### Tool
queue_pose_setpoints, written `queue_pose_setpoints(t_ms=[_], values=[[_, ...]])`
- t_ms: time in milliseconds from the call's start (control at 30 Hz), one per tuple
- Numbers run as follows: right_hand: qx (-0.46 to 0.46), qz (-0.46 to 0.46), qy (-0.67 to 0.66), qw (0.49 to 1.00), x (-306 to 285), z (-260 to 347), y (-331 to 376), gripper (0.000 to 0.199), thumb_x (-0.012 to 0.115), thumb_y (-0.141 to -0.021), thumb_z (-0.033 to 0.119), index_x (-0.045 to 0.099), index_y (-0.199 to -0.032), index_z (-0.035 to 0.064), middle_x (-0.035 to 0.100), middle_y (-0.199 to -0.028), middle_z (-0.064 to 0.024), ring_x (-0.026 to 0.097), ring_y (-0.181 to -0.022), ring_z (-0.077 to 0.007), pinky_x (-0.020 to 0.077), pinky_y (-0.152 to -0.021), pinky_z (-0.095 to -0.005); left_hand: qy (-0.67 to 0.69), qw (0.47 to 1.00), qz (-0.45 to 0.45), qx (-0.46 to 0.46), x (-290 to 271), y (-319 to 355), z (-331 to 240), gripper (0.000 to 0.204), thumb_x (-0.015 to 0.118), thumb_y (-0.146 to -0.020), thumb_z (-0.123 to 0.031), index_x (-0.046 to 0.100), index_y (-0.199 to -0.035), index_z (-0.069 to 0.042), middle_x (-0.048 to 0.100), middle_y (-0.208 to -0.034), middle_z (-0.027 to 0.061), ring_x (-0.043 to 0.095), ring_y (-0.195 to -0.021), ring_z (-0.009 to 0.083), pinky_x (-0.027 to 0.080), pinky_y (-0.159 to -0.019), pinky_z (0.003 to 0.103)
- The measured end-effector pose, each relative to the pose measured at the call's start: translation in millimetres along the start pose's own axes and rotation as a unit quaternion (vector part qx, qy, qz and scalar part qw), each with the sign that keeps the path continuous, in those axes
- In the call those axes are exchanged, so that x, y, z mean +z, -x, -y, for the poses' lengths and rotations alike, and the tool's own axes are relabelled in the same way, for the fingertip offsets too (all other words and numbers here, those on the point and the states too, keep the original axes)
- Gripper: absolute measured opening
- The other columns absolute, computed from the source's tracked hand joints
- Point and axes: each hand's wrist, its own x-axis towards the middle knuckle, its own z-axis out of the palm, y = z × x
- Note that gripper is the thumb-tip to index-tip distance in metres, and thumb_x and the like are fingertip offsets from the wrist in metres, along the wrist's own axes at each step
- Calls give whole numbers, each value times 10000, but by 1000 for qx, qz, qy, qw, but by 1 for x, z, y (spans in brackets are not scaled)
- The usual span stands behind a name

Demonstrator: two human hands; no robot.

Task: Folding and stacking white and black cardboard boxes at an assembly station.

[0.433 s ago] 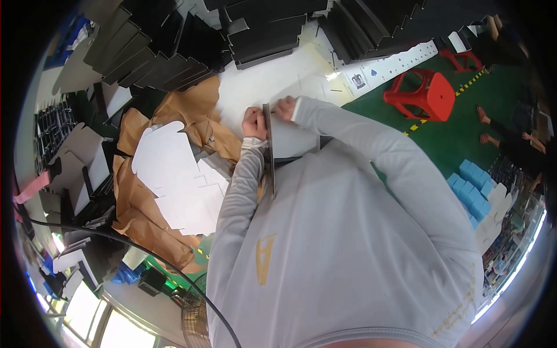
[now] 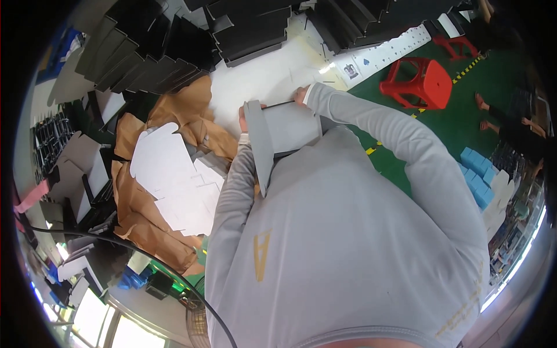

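A cardboard box blank (image 2: pixel 293 129), grey inside with dark edges, is partly folded against the front of my body at the table's near edge. My left hand (image 2: pixel 243 120) grips its left side panel, which stands up and tilts; that panel hides most of the fingers. At the far right corner of the box blank, my right hand (image 2: pixel 300 96) is closed on the far edge, the fingertips partly out of sight. A dark fold line runs along that far edge between the two hands.
Black folded cardboard stacks (image 2: pixel 252 37) line the back of the white table (image 2: pixel 249 81). White cardboard pieces (image 2: pixel 165 162) lie on crumpled brown paper (image 2: pixel 154 238) at left. A red stool (image 2: pixel 426 84), blue boxes (image 2: pixel 477 177) and another person (image 2: pixel 516 142) are at right. A black cable (image 2: pixel 145 252) crosses lower left.
The left panel of the box blank was edge-on and now leans left, showing its grey face. My right hand has shifted right and slightly away; my left hand has moved slightly left.
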Motion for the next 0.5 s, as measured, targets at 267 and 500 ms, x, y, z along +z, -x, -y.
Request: queue_pose_setpoints(t_ms=[267, 500], values=[[138, -517, -518, 668, 16, 28, 100, 423, 659, -621, 116, 514, -1015, 61, 514, -878, -84, 535, -795, -196, 431, -649, -299, -139, 978, 56, 143, 25, -9, -54, 237, 470, -852, -135, 575, -1007, 11, 611, -908, 133, 564, -782, 167, 436, -709, 241], [298, -382, -682, 548, 90, 79, 173, 391, 684, -702, 182, 547, -1028, 16, 595, -919, -90, 567, -850, -169, 466, -735, -304, 160, 927, 321, -108, 115, -16, -133, 295, 548, -807, -12, 513, -1096, 36, 571, -979, 72, 535, -874, 111, 417, -779, 212]])
